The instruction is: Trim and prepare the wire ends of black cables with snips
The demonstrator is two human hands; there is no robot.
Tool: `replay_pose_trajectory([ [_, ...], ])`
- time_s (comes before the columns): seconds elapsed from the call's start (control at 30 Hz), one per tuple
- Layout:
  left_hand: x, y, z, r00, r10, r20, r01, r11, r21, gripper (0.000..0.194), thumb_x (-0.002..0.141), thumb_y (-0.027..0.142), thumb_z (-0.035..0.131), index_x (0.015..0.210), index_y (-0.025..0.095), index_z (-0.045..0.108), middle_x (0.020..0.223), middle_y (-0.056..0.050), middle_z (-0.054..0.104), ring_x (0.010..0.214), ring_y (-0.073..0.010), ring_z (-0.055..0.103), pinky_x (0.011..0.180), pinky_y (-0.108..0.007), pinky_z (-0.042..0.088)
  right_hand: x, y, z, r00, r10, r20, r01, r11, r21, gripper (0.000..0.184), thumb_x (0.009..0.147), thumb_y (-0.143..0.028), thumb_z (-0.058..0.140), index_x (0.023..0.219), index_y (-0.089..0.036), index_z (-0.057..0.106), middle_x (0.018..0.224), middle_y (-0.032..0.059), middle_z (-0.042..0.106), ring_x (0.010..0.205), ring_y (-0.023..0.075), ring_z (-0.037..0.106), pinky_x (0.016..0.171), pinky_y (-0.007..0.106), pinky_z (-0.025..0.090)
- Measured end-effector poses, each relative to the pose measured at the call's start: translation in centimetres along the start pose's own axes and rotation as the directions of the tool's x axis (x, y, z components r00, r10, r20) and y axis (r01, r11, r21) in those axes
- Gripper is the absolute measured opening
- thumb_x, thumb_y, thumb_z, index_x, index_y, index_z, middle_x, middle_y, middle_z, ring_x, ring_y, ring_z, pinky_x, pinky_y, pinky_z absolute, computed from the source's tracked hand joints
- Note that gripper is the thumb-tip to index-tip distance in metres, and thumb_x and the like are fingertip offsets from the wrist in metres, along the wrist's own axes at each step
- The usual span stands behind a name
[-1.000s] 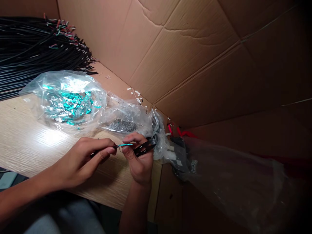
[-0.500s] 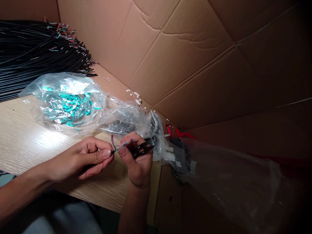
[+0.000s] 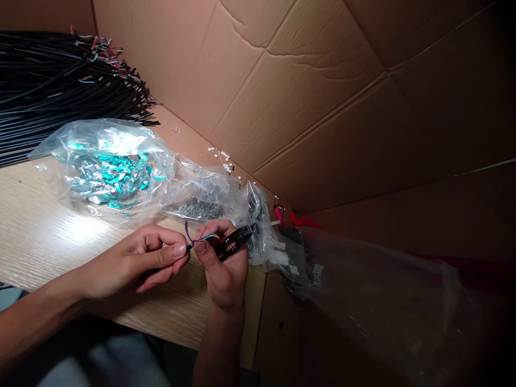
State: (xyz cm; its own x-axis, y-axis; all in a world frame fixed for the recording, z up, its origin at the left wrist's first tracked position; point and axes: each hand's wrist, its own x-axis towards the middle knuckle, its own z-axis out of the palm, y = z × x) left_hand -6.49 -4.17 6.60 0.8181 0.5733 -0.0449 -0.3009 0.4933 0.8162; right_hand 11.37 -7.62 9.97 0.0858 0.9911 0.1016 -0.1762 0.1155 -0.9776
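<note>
My left hand (image 3: 155, 259) is closed, pinching the end of a black cable (image 3: 188, 248) between thumb and fingers. Thin coloured wires (image 3: 187, 231) fan out from that end; dark purplish ones stick up, and a light-blue one runs across to the other hand. There my right hand (image 3: 222, 271) pinches some of the wires between thumb and forefinger. Black thread snips (image 3: 237, 241) rest in the same hand, their blades pointing up and right, away from the wires. The rest of the cable is hidden by the left hand.
Left of centre on the wooden table (image 3: 24, 215) lies a clear bag of shiny green pieces (image 3: 116, 177). Beside it is a bag of small metal parts (image 3: 197, 207). A pile of black cables (image 3: 60, 91) fills the back left. Cardboard walls (image 3: 314, 102) stand behind.
The blades of the snips have come closer together. The wires between my hands have shifted, with a purplish one now stretching to my right fingers. Both hands stay nearly in place.
</note>
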Motion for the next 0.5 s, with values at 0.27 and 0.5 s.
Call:
replay_pose_trajectory([
  [0.27, -0.05, 0.28, 0.09, 1.000, -0.009, -0.015, 0.009, 0.999, 0.050, 0.040, 0.108, 0.045, 0.056, 0.082, 0.016, 0.065, 0.049, 0.007, 0.046, 0.043, -0.0043, 0.028, 0.044, -0.020, 0.018, -0.14, 0.47, -0.06, 0.999, 0.053, -0.001, -0.052, 0.989, 0.139, 0.019, 0.090, -0.024, 0.083, 0.096, -0.023, 0.066, 0.090, -0.0020, 0.068, 0.072, 0.0087, 0.059, 0.066, 0.022, 0.047],
  [0.5, -0.03, 0.95, 0.53, 0.999, 0.004, -0.043, 0.003, 0.985, 0.172, 0.040, 0.108, 0.045, 0.055, 0.081, 0.016, 0.064, 0.054, 0.006, 0.046, 0.047, -0.0053, 0.031, 0.044, -0.019, 0.020, -0.29, 0.14, -0.11, 0.998, 0.067, -0.011, -0.065, 0.988, 0.138, 0.018, 0.091, -0.024, 0.082, 0.096, -0.022, 0.065, 0.088, -0.0018, 0.066, 0.062, 0.0063, 0.049, 0.057, 0.021, 0.041],
])
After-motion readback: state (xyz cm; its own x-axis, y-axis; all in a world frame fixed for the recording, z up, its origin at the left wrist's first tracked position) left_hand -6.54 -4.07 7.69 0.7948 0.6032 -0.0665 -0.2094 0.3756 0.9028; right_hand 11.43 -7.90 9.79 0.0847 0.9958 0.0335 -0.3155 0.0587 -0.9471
